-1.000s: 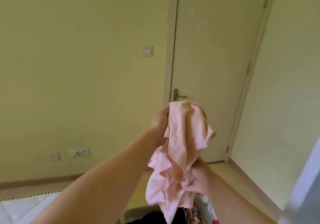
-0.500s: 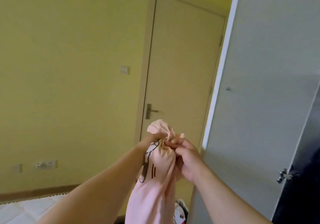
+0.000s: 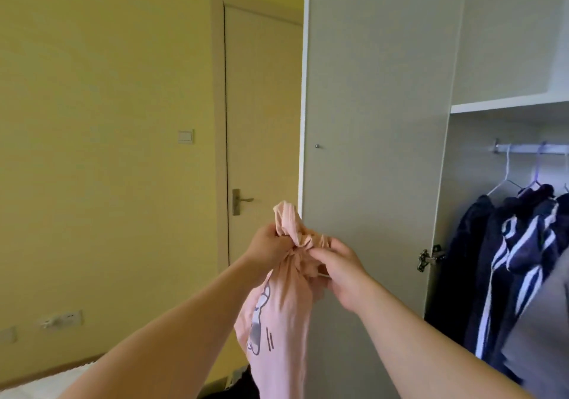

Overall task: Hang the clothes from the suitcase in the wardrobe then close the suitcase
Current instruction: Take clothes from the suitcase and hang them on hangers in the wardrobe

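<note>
Both hands bunch a pink garment (image 3: 277, 321) in front of the open wardrobe door (image 3: 375, 121). The left hand (image 3: 267, 244) grips its gathered top; the right hand (image 3: 341, 270) pinches the fabric just beside. Dark striped clothes (image 3: 520, 260) hang on the rail (image 3: 532, 148), far right.

Bare left forearm (image 3: 172, 337), bare right forearm (image 3: 418, 340), bare wrists, left hand (image 3: 268, 244) and right hand (image 3: 341, 272) uncovered

One camera sits on the person's head and looks forward. The left hand (image 3: 268, 244) and right hand (image 3: 341, 272), holding a pink shirt (image 3: 277, 321), are very near it. It faces the wardrobe door (image 3: 375, 121), with the yellow wall (image 3: 107, 121) on the left.
</note>
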Demonstrator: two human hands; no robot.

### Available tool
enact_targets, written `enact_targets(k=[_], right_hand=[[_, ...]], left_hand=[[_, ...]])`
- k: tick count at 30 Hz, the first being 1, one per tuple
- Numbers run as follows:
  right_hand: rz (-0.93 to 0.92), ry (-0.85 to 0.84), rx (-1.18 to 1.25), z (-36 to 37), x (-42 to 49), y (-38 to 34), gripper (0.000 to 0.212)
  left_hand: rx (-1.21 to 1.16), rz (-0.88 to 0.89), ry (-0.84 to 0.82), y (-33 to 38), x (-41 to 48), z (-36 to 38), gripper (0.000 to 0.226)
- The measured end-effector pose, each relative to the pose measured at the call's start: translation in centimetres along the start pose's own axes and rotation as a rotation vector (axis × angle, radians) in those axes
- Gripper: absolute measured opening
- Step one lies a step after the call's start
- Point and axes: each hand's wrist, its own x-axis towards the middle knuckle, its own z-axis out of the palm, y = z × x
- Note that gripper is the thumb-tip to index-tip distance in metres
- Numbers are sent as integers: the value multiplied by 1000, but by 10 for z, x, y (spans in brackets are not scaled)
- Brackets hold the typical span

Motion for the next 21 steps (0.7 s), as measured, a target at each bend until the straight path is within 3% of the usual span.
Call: enact_targets(k=[6, 9, 11, 13, 15, 17, 21], right_hand=[[-95, 285, -83, -46, -19, -15, 24], [-124, 371, -139, -69, -27, -22, 25], [-93, 314, -104, -75, -32, -25, 11], [-59, 179, -73, -75, -31, -29, 35], [-27, 86, -211, -71, -28, -32, 39], [-31, 152, -310, -70, -29, -35, 26], [-71, 338, -72, -88, -28, -43, 15]], left_hand=[[129, 79, 159, 23, 5, 32, 15], [113, 98, 49, 30, 5, 48, 10], [34, 96, 21, 31, 4, 60, 12], [-3, 110, -52, 35, 5, 73, 19], [31, 149, -192, 42, 3, 85, 20], [20, 182, -304, 47, 1, 91, 18], [-159, 138, -344, 40, 4, 90, 30]])
